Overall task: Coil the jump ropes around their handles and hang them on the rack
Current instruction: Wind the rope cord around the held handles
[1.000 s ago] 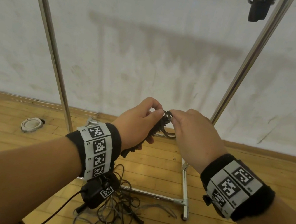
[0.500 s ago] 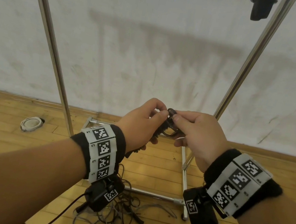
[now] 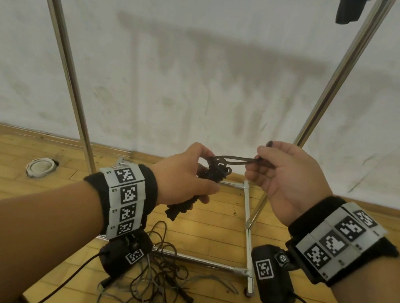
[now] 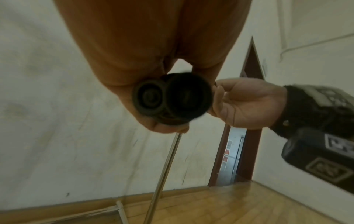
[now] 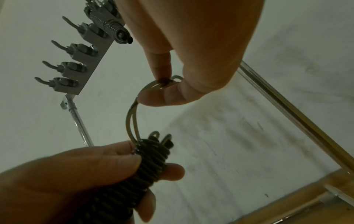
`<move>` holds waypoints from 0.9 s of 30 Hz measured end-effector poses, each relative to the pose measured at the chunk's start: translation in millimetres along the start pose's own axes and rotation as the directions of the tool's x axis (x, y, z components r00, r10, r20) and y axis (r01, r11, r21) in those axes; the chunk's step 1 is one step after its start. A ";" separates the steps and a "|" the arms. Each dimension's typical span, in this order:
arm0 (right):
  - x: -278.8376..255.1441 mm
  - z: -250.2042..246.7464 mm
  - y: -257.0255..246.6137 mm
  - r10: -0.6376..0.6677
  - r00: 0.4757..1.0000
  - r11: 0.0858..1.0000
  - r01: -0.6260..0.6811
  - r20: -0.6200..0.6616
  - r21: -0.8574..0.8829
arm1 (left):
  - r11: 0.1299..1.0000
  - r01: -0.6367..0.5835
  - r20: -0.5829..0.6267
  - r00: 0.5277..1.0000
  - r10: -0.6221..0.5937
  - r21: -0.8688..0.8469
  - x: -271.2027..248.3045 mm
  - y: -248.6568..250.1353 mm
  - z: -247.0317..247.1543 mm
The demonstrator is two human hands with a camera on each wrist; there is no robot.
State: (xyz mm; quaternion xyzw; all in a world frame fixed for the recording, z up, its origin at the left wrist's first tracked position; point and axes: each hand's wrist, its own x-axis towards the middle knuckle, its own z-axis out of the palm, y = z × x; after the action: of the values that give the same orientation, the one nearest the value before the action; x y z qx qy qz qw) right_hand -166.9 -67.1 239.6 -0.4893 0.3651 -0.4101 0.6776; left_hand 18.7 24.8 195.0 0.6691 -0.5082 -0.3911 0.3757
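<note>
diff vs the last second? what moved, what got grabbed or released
The right hand has moved away to the right and slightly up, drawing a doubled loop of rope out from the coiled bundle; a second ago both hands met at the bundle's top. It pinches that loop now. Nothing was let go. The left hand still grips the bundle, and the loose ropes and rack are unchanged.

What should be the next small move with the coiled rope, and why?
Probably lift the bundle toward a free hook on the rack. The rope is already wound round the handles in the left hand, and the right hand pinches a loop pulled out.
</note>
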 end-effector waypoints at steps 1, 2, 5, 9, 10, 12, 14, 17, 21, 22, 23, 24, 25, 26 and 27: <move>-0.6 0.8 -0.5 0.012 1.000 1.000 -0.012 0.015 0.017 | 0.999 -0.001 -0.012 1.000 0.002 0.049 0.0 -0.6 0.3; -1.3 1.8 -0.8 0.021 0.999 0.999 -0.022 0.032 0.025 | 0.997 0.000 -0.028 1.000 0.002 0.077 0.4 -1.1 0.3; -5.0 5.8 -0.9 0.042 0.997 0.999 -0.044 0.065 0.028 | 0.993 0.002 -0.079 0.997 0.007 0.115 1.1 1.6 -0.4; -3.0 5.6 -2.2 0.074 0.997 0.993 -0.076 0.034 0.089 | 0.976 -0.011 -0.059 0.998 0.024 0.220 0.8 3.0 -1.0; -0.9 4.5 -2.2 0.079 0.997 0.990 -0.080 0.017 0.113 | 0.961 -0.010 -0.019 1.000 0.016 0.278 0.0 2.1 -0.2; 6.3 0.1 0.1 0.089 0.995 0.987 -0.082 -0.042 0.138 | 0.919 -0.009 0.072 0.997 -0.021 0.393 -2.2 -0.6 3.5; 15.9 -9.0 6.1 0.101 0.986 0.990 -0.087 -0.131 0.112 | 0.898 -0.013 0.126 0.991 -0.047 0.440 -3.0 -2.8 7.4; 30.7 -31.2 17.4 -0.008 0.975 0.847 -0.112 -0.223 -0.519 | 0.924 -0.001 0.136 0.989 -0.055 0.383 -3.0 -1.7 7.1; 29.1 -33.6 26.7 -0.072 0.975 0.175 0.218 0.208 -0.960 | 0.935 -0.040 0.109 0.994 0.001 0.353 -3.4 -2.6 4.5; 23.5 -26.8 28.3 -0.027 0.961 0.266 0.272 0.274 -0.925 | 0.936 -0.039 0.087 0.996 0.009 0.351 -2.9 -2.9 4.4; 16.0 -20.2 30.2 0.034 0.956 0.440 0.248 0.292 -0.863 | 0.935 -0.035 0.058 0.998 0.016 0.353 -2.0 -3.1 3.7; 9.4 -14.1 32.5 0.109 0.950 0.625 0.162 0.291 -0.764 | 0.930 -0.031 0.028 0.999 0.022 0.365 -0.8 -3.0 2.6; 5.7 -9.5 35.0 0.178 0.940 0.736 0.070 0.292 -0.674 | 0.921 -0.030 0.001 0.999 0.032 0.387 -0.3 -2.5 1.3; 2.2 -6.2 36.7 0.217 0.927 0.771 0.029 0.305 -0.636 | 0.908 -0.034 -0.019 0.999 0.047 0.417 0.3 -2.3 0.3; -0.1 -4.5 37.6 0.218 0.922 0.755 0.047 0.319 -0.654 | 0.892 -0.044 -0.031 0.997 0.066 0.450 0.3 -1.9 -0.1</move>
State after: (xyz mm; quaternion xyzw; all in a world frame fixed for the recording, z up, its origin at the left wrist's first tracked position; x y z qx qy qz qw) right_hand -163.5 -61.7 202.2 -0.7451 0.3701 -0.1241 0.5408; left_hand 19.6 24.9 193.3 0.7318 -0.5948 -0.2370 0.2334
